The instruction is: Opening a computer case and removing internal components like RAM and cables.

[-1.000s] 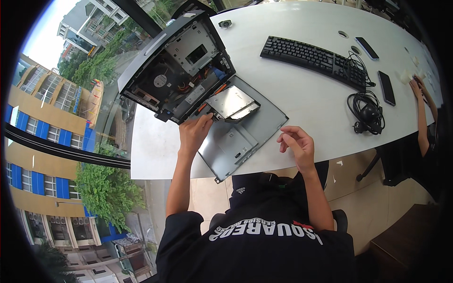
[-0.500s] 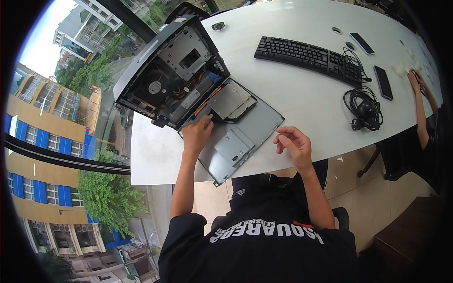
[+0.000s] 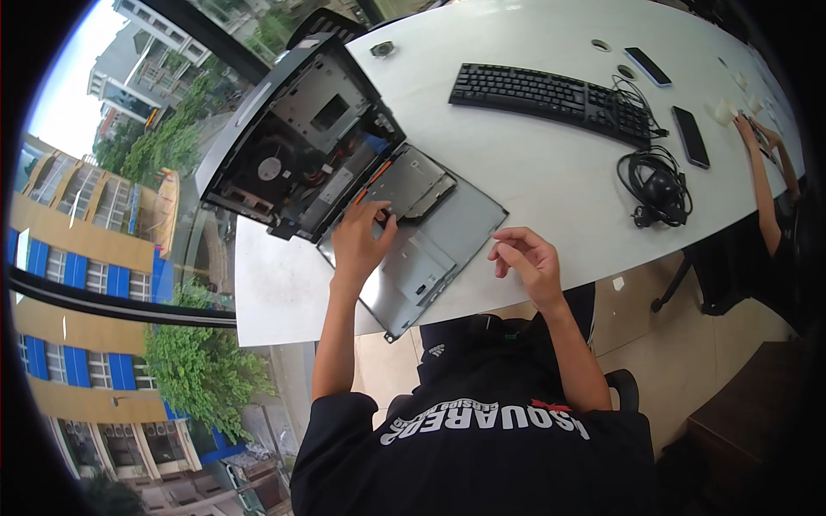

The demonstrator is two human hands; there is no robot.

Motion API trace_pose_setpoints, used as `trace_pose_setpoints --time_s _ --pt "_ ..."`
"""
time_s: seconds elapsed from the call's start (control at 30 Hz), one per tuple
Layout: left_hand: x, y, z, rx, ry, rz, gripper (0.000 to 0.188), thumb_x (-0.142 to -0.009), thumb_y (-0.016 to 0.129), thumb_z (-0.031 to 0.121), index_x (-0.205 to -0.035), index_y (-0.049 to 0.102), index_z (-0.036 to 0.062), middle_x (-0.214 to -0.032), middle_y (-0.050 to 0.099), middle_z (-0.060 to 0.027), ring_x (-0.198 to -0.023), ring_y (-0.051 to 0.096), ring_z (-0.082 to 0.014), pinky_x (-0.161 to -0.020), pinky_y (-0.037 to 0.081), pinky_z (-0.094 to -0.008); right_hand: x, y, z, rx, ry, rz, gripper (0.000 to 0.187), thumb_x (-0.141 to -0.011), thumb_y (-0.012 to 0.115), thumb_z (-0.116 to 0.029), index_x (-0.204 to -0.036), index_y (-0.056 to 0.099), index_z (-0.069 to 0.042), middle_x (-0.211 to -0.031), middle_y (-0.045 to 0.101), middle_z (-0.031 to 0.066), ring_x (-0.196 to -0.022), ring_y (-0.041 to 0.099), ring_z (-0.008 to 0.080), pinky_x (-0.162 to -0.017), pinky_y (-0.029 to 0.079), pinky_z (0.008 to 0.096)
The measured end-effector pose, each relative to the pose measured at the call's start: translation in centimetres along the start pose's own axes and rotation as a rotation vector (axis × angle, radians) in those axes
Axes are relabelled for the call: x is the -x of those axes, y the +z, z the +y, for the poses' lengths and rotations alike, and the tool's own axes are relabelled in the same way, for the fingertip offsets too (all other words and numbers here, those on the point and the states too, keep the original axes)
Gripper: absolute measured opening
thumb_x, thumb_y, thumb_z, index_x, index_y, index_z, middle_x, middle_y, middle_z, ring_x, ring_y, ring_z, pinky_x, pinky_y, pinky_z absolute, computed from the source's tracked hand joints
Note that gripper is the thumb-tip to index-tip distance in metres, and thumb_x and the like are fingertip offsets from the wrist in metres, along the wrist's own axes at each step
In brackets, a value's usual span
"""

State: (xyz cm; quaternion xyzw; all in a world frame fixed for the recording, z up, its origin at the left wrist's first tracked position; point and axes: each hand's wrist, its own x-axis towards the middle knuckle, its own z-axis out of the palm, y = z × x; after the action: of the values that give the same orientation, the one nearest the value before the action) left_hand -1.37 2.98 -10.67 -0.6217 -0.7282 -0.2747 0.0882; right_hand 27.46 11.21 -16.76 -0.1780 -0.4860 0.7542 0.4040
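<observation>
An opened black desktop computer case [image 3: 344,176] stands tilted at the far left, its fan and wires showing. Below it lies a grey metal side panel [image 3: 456,236]. A flat silver drive [image 3: 411,185] rests on the panel, next to orange strips [image 3: 379,172] along the case edge. My left hand [image 3: 360,239] is at the drive's near left end, thumb and index finger closed around a small dark part I cannot make out. Off the panel's right corner, my right hand [image 3: 529,262] hovers with loosely bent fingers apart, holding nothing.
Right of the case lie a black keyboard [image 3: 551,99], a coiled black cable with a mouse-like lump [image 3: 667,193] and two phones [image 3: 691,138] [image 3: 647,66]. A watch [image 3: 382,50] is near the far edge. Another person's hands [image 3: 750,129] are at the far right. A window borders the left.
My left hand has shifted slightly, its thumb and index finger now closing at the drive's end. The right hand stays nearly in place. The whole view has shifted a little.
</observation>
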Motion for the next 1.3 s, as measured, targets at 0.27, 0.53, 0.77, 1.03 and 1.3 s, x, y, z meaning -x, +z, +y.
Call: trace_pose_setpoints --time_s 0.27,0.53,0.77,1.03,1.3 --pt "0.1 0.7 -0.7 -0.106 0.035 -0.104 0.05 -0.084 0.084 0.026 -0.124 0.065 0.0026 -0.13 0.065 -0.0186 -0.123 0.059 -0.0384 -0.106 0.044 -0.0479 -0.9 2.1 1.3 -0.09 0.069 -0.113 0.021 -0.102 0.065 -0.011 -0.119 0.067 0.0 -0.092 0.072 0.0058 -0.068 0.063 0.0084 -0.066 0.053 0.0231" --pt "-1.2 3.6 0.4 -0.043 0.028 -0.124 0.041 -0.085 0.083 0.021 -0.119 0.067 0.0034 -0.125 0.067 -0.016 -0.119 0.061 -0.0355 -0.104 0.045 -0.0449 -0.3 0.8 0.3 -0.062 0.01 -0.048 0.018 -0.1 0.065 -0.011 -0.114 0.067 0.0 -0.087 0.072 0.0069 -0.063 0.062 0.0096 -0.059 0.051 0.0244" --pt "-1.4 3.8 0.7 -0.048 0.011 -0.087 0.037 -0.085 0.083 0.02 -0.114 0.069 0.0025 -0.123 0.068 -0.0156 -0.117 0.063 -0.0349 -0.102 0.045 -0.0439 -0.4 0.9 0.6 -0.076 0.006 -0.066 0.019 -0.1 0.065 -0.012 -0.115 0.067 0.0 -0.088 0.072 0.0068 -0.065 0.063 0.0094 -0.06 0.051 0.0242" --pt "-1.9 3.2 1.1 -0.001 0.039 -0.051 0.039 -0.09 0.079 0.025 -0.117 0.068 0.0001 -0.126 0.068 -0.0193 -0.118 0.064 -0.0372 -0.102 0.048 -0.0451 -0.7 0.0 1.9 -0.004 0.061 -0.043 0.023 -0.102 0.063 -0.011 -0.122 0.066 -0.001 -0.096 0.074 0.0076 -0.07 0.064 0.0094 -0.065 0.053 0.0244" --pt "-4.6 -5.1 -1.3 0.133 -0.237 0.309 0.035 -0.095 0.076 0.022 -0.12 0.069 -0.0006 -0.116 0.073 -0.0151 -0.096 0.074 -0.0204 -0.075 0.058 -0.0322 -0.2 1.0 0.5 -0.008 -0.013 -0.018 0.02 -0.1 0.061 -0.006 -0.116 0.068 0.003 -0.089 0.071 0.0103 -0.068 0.063 0.0133 -0.065 0.051 0.0267"
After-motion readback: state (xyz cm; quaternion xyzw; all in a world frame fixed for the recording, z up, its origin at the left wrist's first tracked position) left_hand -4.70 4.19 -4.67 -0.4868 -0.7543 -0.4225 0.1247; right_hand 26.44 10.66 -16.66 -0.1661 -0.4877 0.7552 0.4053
